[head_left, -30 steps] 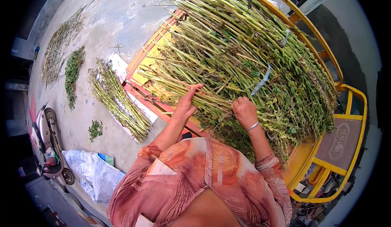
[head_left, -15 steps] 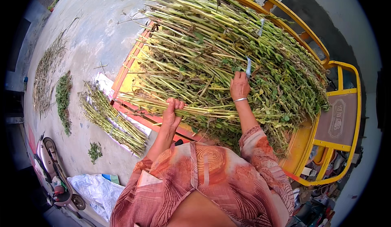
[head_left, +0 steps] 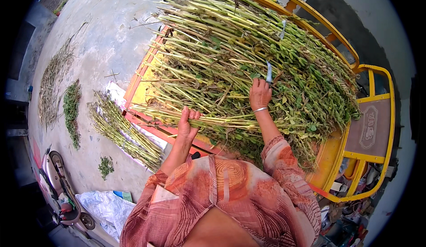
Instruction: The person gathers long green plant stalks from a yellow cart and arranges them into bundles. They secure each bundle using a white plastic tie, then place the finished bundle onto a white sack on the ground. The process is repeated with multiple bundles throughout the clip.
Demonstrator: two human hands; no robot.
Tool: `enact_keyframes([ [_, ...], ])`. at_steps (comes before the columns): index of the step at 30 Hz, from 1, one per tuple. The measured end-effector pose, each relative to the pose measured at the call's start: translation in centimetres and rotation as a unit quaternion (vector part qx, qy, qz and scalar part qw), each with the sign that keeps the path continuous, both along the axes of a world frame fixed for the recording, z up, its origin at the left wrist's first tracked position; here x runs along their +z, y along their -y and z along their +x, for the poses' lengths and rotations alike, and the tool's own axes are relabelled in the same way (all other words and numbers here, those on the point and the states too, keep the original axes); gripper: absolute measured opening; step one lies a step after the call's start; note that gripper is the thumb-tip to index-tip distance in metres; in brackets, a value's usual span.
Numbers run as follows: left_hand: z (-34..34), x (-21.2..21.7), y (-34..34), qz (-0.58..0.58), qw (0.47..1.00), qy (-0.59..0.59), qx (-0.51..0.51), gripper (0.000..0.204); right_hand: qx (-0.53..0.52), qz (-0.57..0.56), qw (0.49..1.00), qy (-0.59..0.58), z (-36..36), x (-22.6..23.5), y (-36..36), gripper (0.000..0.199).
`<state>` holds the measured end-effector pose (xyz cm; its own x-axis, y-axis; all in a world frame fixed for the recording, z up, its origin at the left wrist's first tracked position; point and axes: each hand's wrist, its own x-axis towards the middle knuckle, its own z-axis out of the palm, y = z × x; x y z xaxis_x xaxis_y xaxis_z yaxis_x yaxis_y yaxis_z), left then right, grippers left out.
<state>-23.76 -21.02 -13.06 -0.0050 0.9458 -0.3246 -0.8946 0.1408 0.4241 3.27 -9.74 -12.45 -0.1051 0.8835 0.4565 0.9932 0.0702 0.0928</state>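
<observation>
- The left hand (head_left: 188,123) is closed, fingers curled round a thin bunch of stalks (head_left: 226,121) at the near edge of a big pile; its thumb points up.
- The right hand (head_left: 260,96) rests knuckles-up on the pile, fingers bent and close together, their tips at the lower end of a pale blue strip (head_left: 269,72). Whether they grip the strip or the plants cannot be told, as the hand hides the spot.
- The pile of podded green plants (head_left: 248,38) lies on a cart (head_left: 142,87) with a yellow bed and red edge, bare stalk ends to the left, leafy ends to the right.
- Two pale strips show on the pile: the one at the right hand and a second strip (head_left: 283,29) farther off. One silvery bracelet (head_left: 261,109) circles the right wrist.
- On the ground at left: one stalk bundle (head_left: 126,134) on a white sheet (head_left: 116,92), two leafy green clumps (head_left: 71,111), one heap of dry stems (head_left: 53,85), one crumpled plastic sheet (head_left: 104,209) and one scooter (head_left: 60,180).
- A yellow rail (head_left: 326,25) borders the pile's far side; the person's patterned shirt (head_left: 230,176) hides part of the cart's near edge.
</observation>
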Motion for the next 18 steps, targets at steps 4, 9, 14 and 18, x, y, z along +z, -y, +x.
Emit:
enact_keyframes([
  [4, 0.0, -0.3, 0.3, -0.019, 1.000, 0.014, 0.006, 0.035, 0.089, 0.012, 0.996, -0.019, -1.2, 0.4, 0.1, 0.023],
  [9, 0.1, -0.2, 0.1, 0.005, 1.000, 0.017, -0.011, 0.034, 0.129, -0.054, 0.990, -0.026, -2.0, 0.0, -1.5, 0.007],
  [14, -0.2, -0.3, 0.7, 0.008, 1.000, 0.026, -0.007, 0.032, 0.185, -0.142, 0.971, -0.053, -1.4, 2.0, 0.7, 0.005],
  [18, -0.2, -0.7, 0.7, 0.011, 1.000, 0.012, -0.016, 0.031, 0.238, -0.163, 0.956, -0.046, -0.6, 2.3, 1.0, 0.006],
])
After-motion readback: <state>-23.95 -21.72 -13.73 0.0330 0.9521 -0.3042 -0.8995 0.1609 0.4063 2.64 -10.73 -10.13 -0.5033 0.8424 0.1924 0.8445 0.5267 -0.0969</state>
